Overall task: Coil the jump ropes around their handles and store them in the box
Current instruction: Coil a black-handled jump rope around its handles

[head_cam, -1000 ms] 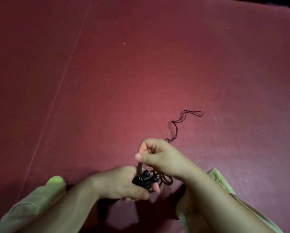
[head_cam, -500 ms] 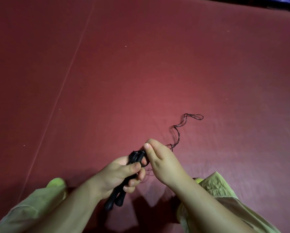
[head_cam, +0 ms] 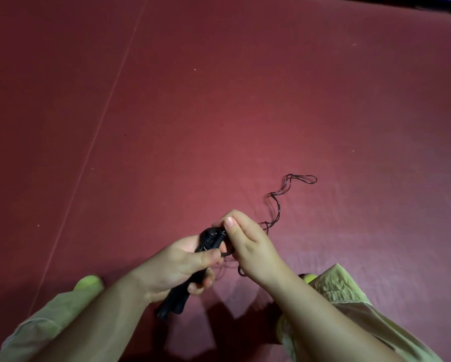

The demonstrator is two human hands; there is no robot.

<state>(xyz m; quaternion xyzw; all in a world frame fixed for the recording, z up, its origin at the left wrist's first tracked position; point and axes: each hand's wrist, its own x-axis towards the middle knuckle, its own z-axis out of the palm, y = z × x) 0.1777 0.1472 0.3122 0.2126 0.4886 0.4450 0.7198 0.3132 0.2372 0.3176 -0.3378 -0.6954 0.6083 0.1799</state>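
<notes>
Change: since the earlier frames the right hand has dropped from its raised position to the top of the handles, and the handles now point away from the person instead of lying crosswise in the left palm; the loose rope on the floor lies much as it did.
Seam line [head_cam: 93, 142]: a thin pale line runs diagonally across the dark red floor mat [head_cam: 219, 100] on the left side.
Left knee: a leg in light olive cloth [head_cam: 49, 317] enters from the lower left corner, with a bright yellow-green patch at its tip.
Left hand [head_cam: 177, 267]: curled round the pair of black handles [head_cam: 208, 241], thumb pressed across them; their lower ends stick out below the palm.
Handles: side by side, touching, tilted with the ribbed ends up and to the right, held above the mat.
Right hand [head_cam: 248, 244]: fingers bent, thumb and fingertips pinching the thin dark rope [head_cam: 278, 205] right at the ribbed ends of the handles.
Rope: a few turns loop under the right hand beside the handles; the rest trails up and right across the mat in a wavy doubled line, ending in a small loop.
Right leg: olive cloth at the lower right corner.
</notes>
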